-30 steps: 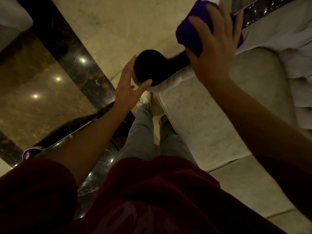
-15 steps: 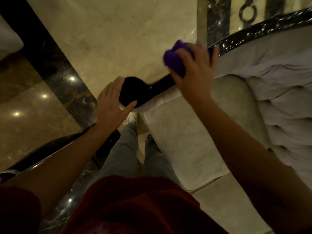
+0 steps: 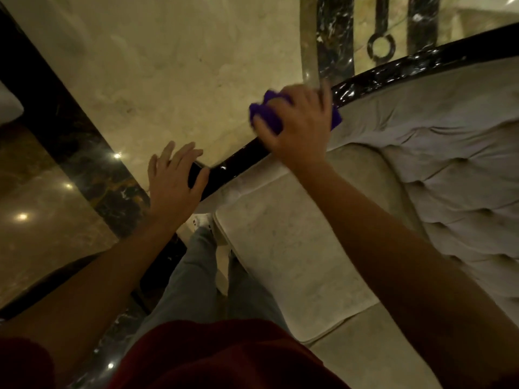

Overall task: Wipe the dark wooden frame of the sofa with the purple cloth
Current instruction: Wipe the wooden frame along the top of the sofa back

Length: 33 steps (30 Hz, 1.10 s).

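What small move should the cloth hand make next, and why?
Probably slide the right hand and its bunched purple cloth farther along the glossy dark wooden sofa frame, away from the bracing left hand: a long stretch lies beyond it.

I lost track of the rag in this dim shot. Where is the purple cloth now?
In the head view, upper centre: the purple cloth is bunched under the right hand, pressed on the dark wooden frame, beside the sofa's pale padding.

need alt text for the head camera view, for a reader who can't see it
Seen from above, a person's right hand presses a bunched purple cloth onto the glossy dark wooden frame of a pale tufted sofa. The left hand rests on the frame's rounded end, over a polished marble floor.
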Motion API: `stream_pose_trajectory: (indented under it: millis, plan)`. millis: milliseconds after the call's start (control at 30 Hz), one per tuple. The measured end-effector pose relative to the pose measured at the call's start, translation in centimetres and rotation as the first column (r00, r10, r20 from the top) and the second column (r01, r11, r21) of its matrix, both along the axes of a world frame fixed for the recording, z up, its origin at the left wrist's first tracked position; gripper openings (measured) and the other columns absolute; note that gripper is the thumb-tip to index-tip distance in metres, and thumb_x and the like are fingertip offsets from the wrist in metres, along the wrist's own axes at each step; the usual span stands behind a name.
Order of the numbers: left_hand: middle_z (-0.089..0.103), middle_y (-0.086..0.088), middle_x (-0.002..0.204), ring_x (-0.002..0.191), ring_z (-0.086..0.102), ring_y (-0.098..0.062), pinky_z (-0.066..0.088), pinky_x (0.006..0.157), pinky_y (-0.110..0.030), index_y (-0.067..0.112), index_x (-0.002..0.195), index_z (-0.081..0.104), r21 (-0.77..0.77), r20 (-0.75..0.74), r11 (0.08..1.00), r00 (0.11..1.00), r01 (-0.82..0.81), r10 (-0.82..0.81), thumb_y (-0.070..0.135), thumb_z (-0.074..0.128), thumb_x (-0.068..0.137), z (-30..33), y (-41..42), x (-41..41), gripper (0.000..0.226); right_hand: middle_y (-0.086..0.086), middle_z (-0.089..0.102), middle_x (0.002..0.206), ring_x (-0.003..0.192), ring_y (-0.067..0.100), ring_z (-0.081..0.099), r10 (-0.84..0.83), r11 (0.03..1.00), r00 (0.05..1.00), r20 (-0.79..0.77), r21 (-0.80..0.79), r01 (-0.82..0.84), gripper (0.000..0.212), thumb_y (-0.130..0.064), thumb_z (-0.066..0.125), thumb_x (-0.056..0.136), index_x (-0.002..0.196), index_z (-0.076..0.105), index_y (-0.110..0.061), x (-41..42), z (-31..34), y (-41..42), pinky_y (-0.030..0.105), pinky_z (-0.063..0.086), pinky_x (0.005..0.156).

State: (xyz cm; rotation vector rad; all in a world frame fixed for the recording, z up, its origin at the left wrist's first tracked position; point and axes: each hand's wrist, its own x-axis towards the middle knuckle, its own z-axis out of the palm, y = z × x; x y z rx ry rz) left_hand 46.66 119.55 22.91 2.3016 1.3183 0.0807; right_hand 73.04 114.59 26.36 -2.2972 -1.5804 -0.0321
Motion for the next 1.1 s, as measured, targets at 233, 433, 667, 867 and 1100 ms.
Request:
stream_pose_trajectory:
  millis: [233,433,667,867,1100]
  plan:
    - [0.076,-0.009,0.107,0.093,0.070,-0.026,0.055,0.078,-0.038,0.017,0.130,0.065,-0.283,0.255,0.959,0.963,-0.014,0.089,0.037,0.044,0.108,2.7,-1.4,8.9,0.036,0.004,0.066,0.125,0.126,0.021,0.055,-0.402,0.912,0.915,-0.044,-0.111,0.395,0.047,-0.052,0.049,0.092,0.112,0.073,-0.017,13.6,1.7,1.0,0.053,0.021,0.125]
    - [0.071,-0.019,0.085,0.080,0.067,-0.038,0.052,0.075,-0.045,0.006,0.105,0.069,-0.246,0.040,0.951,0.979,-0.187,0.202,0.039,0.029,0.112,2.4,-1.6,12.2,0.053,0.006,0.070,0.115,0.116,0.027,0.061,-0.209,0.963,0.958,-0.198,0.129,0.237,0.025,-0.040,0.074,0.082,0.092,0.077,-0.016,3.6,0.1,0.3,0.051,0.029,0.120]
    - [0.066,-0.028,0.082,0.069,0.063,-0.039,0.048,0.061,-0.048,-0.005,0.108,0.066,-0.023,0.088,0.999,0.995,0.043,-0.041,0.034,0.020,0.102,4.2,-1.4,17.3,0.061,0.012,0.065,0.126,0.122,0.032,0.058,-0.063,0.996,0.995,-0.084,0.056,0.068,0.039,-0.048,0.062,0.091,0.115,0.073,-0.018,16.8,0.4,-2.0,0.056,0.032,0.117]
    - [0.050,-0.010,0.064,0.053,0.042,-0.024,0.022,0.047,-0.032,0.006,0.091,0.059,0.167,-0.119,0.981,0.990,0.096,-0.077,0.026,0.024,0.108,3.6,-0.5,25.3,0.043,0.007,0.066,0.124,0.125,0.028,0.058,-0.353,0.934,0.918,0.181,0.007,0.358,0.042,-0.054,0.054,0.092,0.107,0.072,-0.020,27.2,1.6,-3.3,0.052,0.025,0.124]
    - [0.047,-0.003,0.066,0.054,0.044,-0.024,0.028,0.053,-0.034,0.006,0.089,0.061,0.182,-0.069,0.981,0.995,-0.064,0.077,0.022,0.038,0.108,3.0,-0.4,25.6,0.033,0.010,0.068,0.124,0.124,0.031,0.057,-0.195,0.968,0.956,-0.219,0.113,0.224,0.031,-0.043,0.069,0.083,0.101,0.077,-0.019,11.4,-0.3,-0.5,0.055,0.026,0.121]
